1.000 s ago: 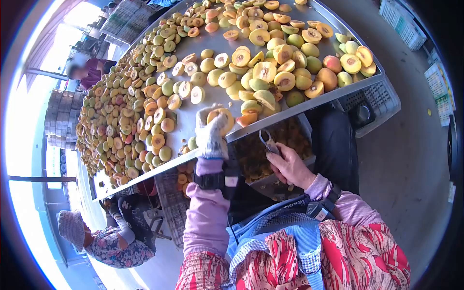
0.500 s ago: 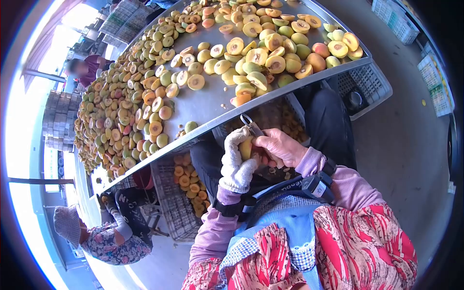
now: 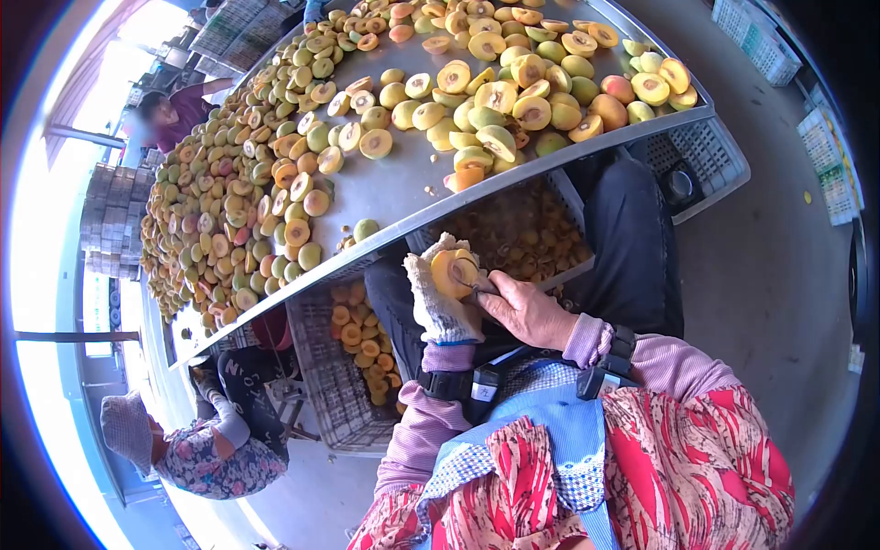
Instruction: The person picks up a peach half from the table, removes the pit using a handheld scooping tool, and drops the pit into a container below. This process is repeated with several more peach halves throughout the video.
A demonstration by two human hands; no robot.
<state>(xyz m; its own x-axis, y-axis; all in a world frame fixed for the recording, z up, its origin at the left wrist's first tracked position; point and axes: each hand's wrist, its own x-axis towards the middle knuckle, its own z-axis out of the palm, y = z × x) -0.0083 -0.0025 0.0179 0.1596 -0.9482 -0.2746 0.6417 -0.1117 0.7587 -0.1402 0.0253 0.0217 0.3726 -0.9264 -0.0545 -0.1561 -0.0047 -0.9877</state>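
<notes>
My left hand (image 3: pixel 438 298), in a whitish knitted glove, holds a halved yellow fruit (image 3: pixel 454 273) with its cut face up. My bare right hand (image 3: pixel 529 310) grips a small tool with a looped metal end (image 3: pixel 467 274), and the loop lies against the cut face of the fruit. Both hands are over my lap, just below the near edge of the metal table (image 3: pixel 412 183). Halved fruits (image 3: pixel 496 96) lie piled on the tabletop.
Under the table, a crate of pits and scraps (image 3: pixel 587 266) stands between my legs. A crate of fruit halves (image 3: pixel 325 403) is at its left. A seated co-worker (image 3: pixel 220 449) is at lower left, another person (image 3: pixel 179 115) at upper left. A grey crate (image 3: pixel 720 160) stands right.
My left hand has turned so the fruit's cut face shows. The tool's loop has come down onto that face, and my right hand has lowered slightly. The upper-left person has stretched out an arm.
</notes>
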